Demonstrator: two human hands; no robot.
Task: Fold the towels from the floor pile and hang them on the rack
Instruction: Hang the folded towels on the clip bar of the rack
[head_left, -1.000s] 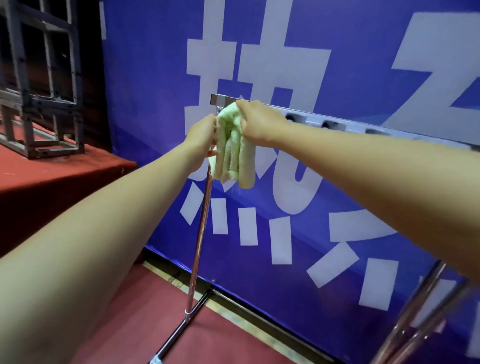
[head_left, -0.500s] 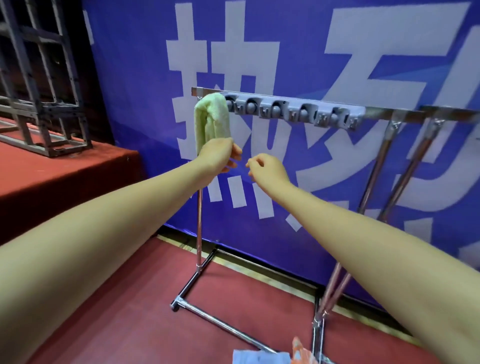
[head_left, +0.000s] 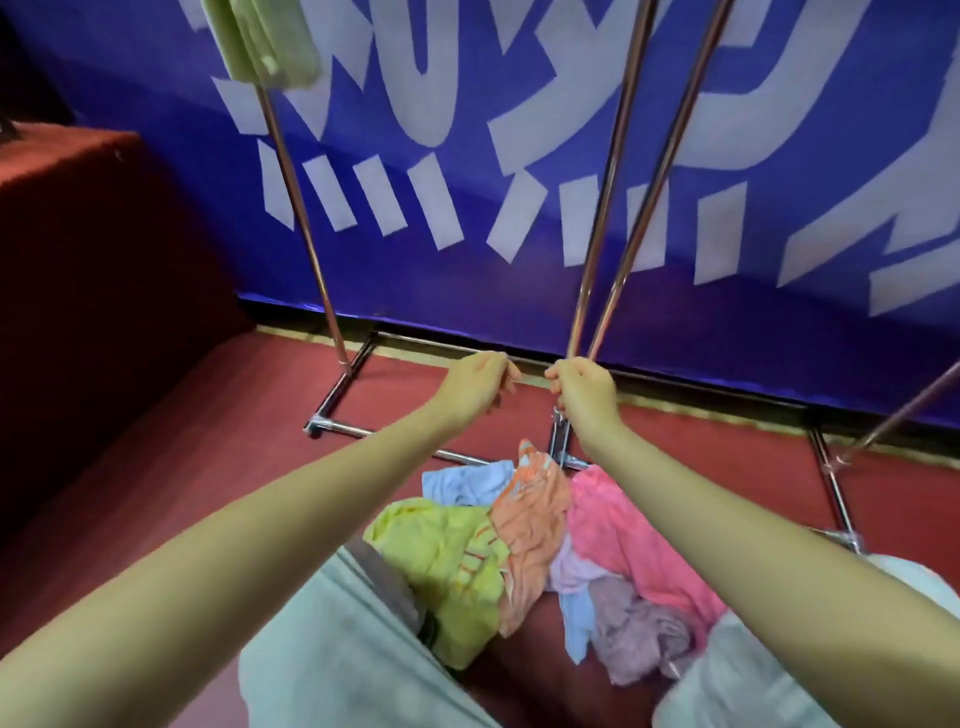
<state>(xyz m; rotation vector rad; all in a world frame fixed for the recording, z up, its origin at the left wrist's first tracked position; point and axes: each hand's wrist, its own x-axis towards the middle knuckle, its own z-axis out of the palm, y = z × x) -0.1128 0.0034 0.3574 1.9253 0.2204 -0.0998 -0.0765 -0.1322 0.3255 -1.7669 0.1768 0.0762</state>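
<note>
The folded pale green towel (head_left: 265, 47) hangs at the top left, over the rack's left pole (head_left: 301, 208). On the red floor between my knees lies the pile of towels (head_left: 519, 545): yellow (head_left: 441, 561), orange striped (head_left: 530, 509), pink (head_left: 618, 525), light blue (head_left: 467, 480) and lilac (head_left: 628, 618). My left hand (head_left: 480, 387) and my right hand (head_left: 584, 389) hover side by side above the far end of the pile, near the rack's base. Both have loosely curled fingers and hold nothing.
Two slanted chrome poles (head_left: 613, 182) rise just behind my right hand. The rack's base bars (head_left: 332, 423) lie on the floor. A blue banner (head_left: 727, 130) closes the back. A raised red platform (head_left: 78, 208) stands at left. My pale trouser legs (head_left: 337, 649) frame the pile.
Both hands let go of the green towel, which now hangs on the rack. My view tilted down to the floor pile, and both arms dropped towards it.
</note>
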